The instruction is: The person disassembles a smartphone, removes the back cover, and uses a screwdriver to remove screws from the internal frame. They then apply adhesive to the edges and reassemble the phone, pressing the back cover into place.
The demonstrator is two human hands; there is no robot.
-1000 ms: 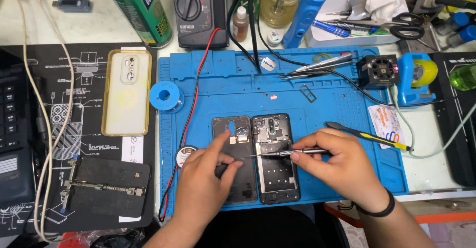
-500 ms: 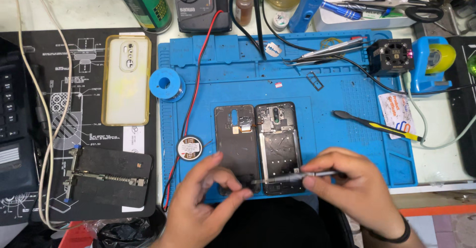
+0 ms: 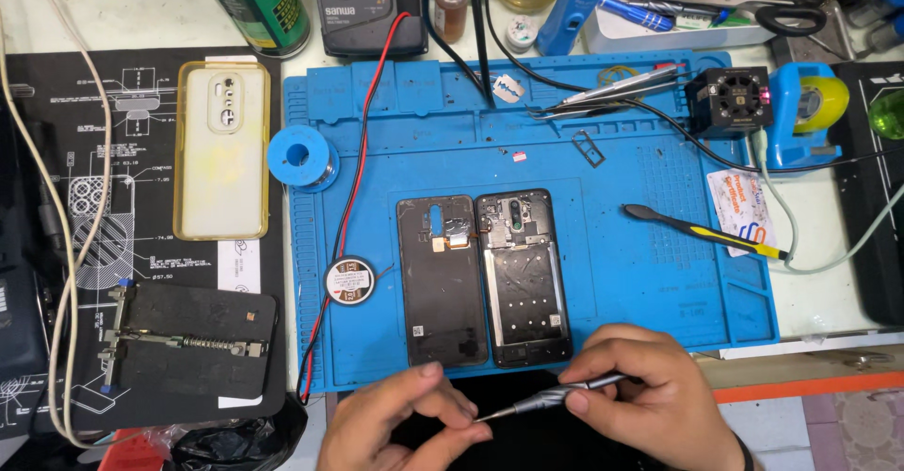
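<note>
An opened phone [image 3: 523, 278] lies on the blue work mat [image 3: 640, 273], its detached black back cover [image 3: 441, 281] right beside it on the left. My right hand [image 3: 650, 391] grips a slim grey screwdriver [image 3: 556, 397] below the mat's front edge, tip pointing left. My left hand [image 3: 400, 424] has thumb and forefinger pinched at the screwdriver's tip; whether something tiny sits between them is too small to tell. Both hands are clear of the phone.
A yellowed clear phone case [image 3: 222, 151] and a black clamp holder [image 3: 188, 344] lie on the black mat at left. A blue solder spool [image 3: 301, 157], round tin [image 3: 349, 281], red wire [image 3: 353, 179], black-and-yellow pry tool [image 3: 702, 233], tweezers [image 3: 603, 94], small fan [image 3: 730, 102] and tape dispenser [image 3: 805, 113] surround the phone.
Both hands have drawn back from the phone toward me, off the mat's front edge, the screwdriver coming along. The left fingers now meet its tip. The view has shifted slightly.
</note>
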